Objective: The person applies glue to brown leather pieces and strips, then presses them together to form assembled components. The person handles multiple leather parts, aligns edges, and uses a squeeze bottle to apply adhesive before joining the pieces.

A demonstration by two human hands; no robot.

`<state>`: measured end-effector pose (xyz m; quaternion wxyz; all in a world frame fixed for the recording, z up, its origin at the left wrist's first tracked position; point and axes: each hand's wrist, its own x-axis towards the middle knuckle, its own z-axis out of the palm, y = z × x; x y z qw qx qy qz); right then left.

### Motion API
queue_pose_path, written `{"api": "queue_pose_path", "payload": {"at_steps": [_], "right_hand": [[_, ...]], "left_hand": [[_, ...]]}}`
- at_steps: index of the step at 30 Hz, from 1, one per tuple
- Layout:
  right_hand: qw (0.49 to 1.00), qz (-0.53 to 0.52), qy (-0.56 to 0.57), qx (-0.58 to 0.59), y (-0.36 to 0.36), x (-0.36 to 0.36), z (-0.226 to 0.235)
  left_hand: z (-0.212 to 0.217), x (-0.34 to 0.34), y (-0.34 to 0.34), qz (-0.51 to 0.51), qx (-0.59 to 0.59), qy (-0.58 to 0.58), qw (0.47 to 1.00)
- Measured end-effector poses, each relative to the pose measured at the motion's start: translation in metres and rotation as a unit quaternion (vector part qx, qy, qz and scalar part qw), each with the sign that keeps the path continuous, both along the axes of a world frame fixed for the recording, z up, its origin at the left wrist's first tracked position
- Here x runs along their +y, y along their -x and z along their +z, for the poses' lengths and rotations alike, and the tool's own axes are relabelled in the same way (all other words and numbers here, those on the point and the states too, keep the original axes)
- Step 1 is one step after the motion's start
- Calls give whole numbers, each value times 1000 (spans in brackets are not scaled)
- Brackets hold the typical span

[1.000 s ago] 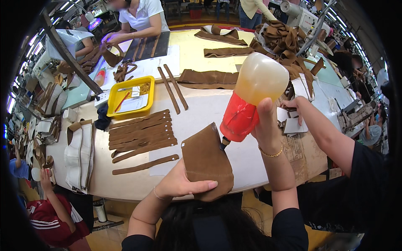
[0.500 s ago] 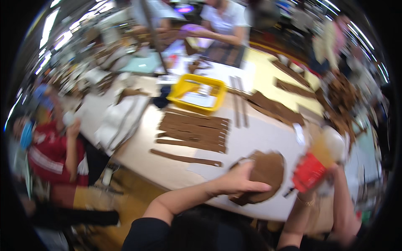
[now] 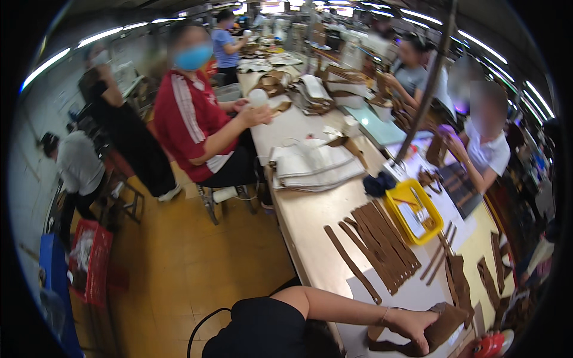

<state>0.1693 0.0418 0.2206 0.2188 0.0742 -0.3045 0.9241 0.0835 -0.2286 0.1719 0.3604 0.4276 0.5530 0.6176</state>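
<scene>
The left hand [image 3: 412, 325] is seen pressed flat, fingers spread, on a rounded brown leather piece [image 3: 444, 328] lying on a white paper sheet [image 3: 412, 292] at the near edge of the table [image 3: 310, 227]; it grips nothing, only holds the piece down. The right hand is not visible; only a red bottle cap [image 3: 490, 345] shows at 3 o'clock of the leather piece, just beside it. The step is judged to be gluing of the held piece; steady pressure and a nozzle brought to its edge would be needed next. At 12 o'clock of the hand, long brown leather strips [image 3: 376, 250] lie fanned, and beyond them a yellow plastic tray [image 3: 412, 218]
</scene>
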Motion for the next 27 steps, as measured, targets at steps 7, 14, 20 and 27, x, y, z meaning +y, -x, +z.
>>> {"api": "queue_pose_path", "payload": {"at_steps": [7, 14, 20, 27], "right_hand": [[990, -141, 29, 3, 6, -17, 6], [994, -89, -20, 59, -51, 3, 5], [990, -122, 73, -4, -27, -25, -2], [968, -243, 49, -38, -49, -33, 15]], "left_hand": [[13, -2, -4, -3, -21, -190, 982], [17, -12, -15, -12, -196, -117, 974], [25, -34, -7, -63, -268, -82, 958], [42, -15, -12, -95, -203, -21, 974]]}}
